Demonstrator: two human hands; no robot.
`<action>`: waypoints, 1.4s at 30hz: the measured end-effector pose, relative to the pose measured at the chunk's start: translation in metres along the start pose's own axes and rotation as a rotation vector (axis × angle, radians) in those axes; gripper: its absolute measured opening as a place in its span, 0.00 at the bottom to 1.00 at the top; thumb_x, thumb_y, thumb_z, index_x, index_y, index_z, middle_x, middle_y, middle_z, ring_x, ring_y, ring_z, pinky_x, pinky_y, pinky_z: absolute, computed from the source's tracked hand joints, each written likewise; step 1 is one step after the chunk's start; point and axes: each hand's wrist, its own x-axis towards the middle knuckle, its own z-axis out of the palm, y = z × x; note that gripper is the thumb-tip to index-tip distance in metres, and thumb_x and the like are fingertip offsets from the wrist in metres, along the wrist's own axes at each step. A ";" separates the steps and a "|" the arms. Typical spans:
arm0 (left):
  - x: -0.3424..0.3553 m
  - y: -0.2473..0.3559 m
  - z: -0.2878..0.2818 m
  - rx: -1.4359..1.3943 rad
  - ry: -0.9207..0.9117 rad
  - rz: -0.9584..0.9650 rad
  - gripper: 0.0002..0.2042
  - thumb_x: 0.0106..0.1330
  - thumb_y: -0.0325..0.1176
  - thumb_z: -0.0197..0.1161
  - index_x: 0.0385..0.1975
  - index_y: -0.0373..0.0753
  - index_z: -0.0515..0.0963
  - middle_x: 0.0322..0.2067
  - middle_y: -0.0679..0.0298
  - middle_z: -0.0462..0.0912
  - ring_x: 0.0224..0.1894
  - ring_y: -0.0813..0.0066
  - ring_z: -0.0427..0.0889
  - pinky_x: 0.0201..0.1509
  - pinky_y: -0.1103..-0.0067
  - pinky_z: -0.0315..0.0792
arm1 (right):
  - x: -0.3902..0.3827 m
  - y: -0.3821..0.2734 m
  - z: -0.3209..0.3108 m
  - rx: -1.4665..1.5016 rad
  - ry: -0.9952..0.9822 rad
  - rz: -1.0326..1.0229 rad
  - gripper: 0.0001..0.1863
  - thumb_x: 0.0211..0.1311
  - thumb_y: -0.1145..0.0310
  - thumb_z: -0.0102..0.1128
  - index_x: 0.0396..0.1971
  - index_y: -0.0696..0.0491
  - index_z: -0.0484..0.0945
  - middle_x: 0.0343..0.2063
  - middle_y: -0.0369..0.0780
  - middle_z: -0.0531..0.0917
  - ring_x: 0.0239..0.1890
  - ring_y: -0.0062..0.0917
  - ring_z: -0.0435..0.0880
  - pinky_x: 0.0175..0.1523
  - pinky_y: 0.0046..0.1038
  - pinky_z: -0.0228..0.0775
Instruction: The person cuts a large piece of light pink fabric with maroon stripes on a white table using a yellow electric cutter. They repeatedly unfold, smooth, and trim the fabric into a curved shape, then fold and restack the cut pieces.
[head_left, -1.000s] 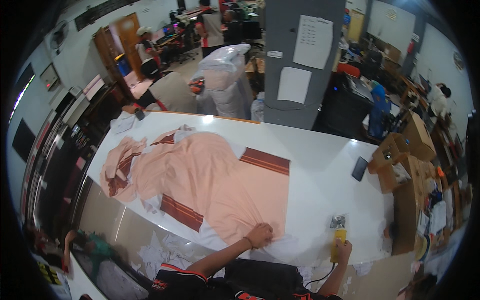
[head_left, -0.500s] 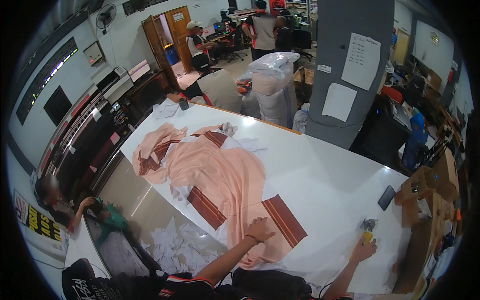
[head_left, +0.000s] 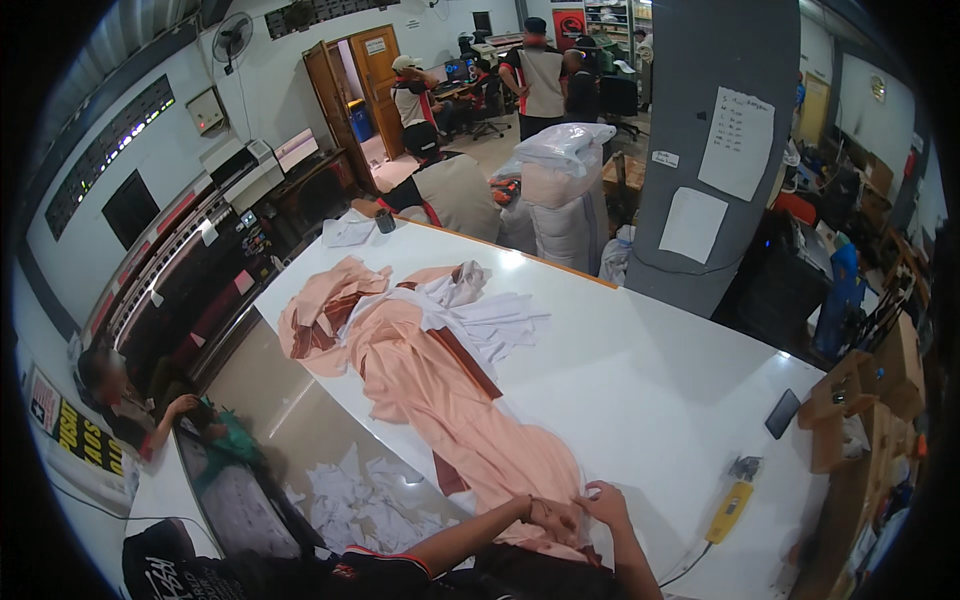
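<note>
A long piece of peach fabric [head_left: 440, 400] with dark brown striped panels [head_left: 463, 362] lies bunched along the white table [head_left: 650, 400], running toward me. At its near end my left hand [head_left: 553, 517] is closed on the cloth, its fingers partly lost in the folds. Right beside it, my right hand [head_left: 606, 503] pinches the fabric's right edge between bent fingers. To the right a yellow corded handheld cutter [head_left: 732, 512] rests on the table, apart from both hands.
A black phone [head_left: 782, 413] and cardboard boxes [head_left: 845, 390] are at the right. White cloth scraps [head_left: 500, 320] lie beside the fabric; more scraps [head_left: 365, 500] cover the floor at left. A dark cup [head_left: 385, 220] stands at the far edge, near a seated person [head_left: 450, 195].
My right hand has let go of the yellow cutter and moved left to the fabric. My left hand, flat before, now grips the cloth, whose striped near panel has been pulled or folded away.
</note>
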 end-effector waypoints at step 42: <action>-0.256 0.477 -0.155 1.231 1.576 0.703 0.19 0.54 0.26 0.73 0.48 0.37 0.88 0.26 0.66 0.85 0.28 0.77 0.81 0.36 0.78 0.76 | -0.118 -0.150 -0.265 -0.371 0.958 -0.208 0.24 0.44 0.83 0.64 0.46 0.51 0.84 0.37 0.45 0.82 0.42 0.48 0.85 0.44 0.40 0.79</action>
